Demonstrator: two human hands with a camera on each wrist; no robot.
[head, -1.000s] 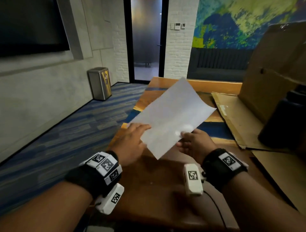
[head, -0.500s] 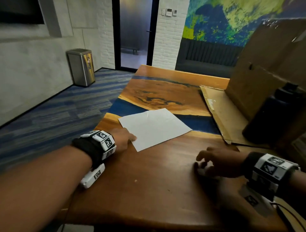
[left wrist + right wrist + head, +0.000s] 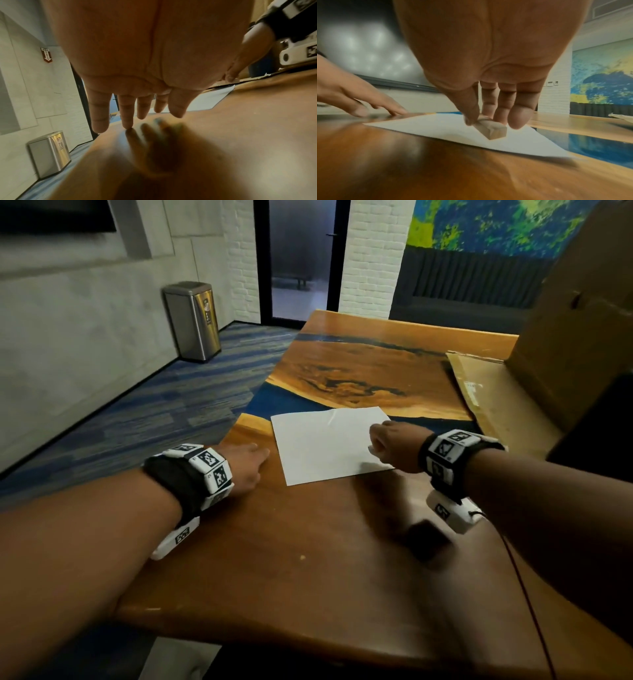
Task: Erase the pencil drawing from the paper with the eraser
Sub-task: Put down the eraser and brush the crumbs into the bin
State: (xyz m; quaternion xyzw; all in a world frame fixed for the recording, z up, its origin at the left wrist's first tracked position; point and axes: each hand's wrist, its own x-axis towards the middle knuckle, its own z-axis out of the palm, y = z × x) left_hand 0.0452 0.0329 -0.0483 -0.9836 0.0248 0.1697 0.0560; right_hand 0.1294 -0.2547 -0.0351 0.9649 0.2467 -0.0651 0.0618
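At the lower centre of the head view only bare desk point(image 3: 308, 559) is seen. Farther up, at centre right, the eraser point(image 3: 493, 129) is pinched between thumb and fingers of the right hand point(image 3: 394, 445) and held low over the near right part of the paper point(image 3: 325, 443), which lies flat on the desk. The left hand point(image 3: 245, 463) is spread, fingertips on the wood just left of the sheet, apparently not on it. If rubbing is begun so, the unpinned paper may well be dragged or creased (a crease already shows near its far edge). No pencil drawing can be made out.
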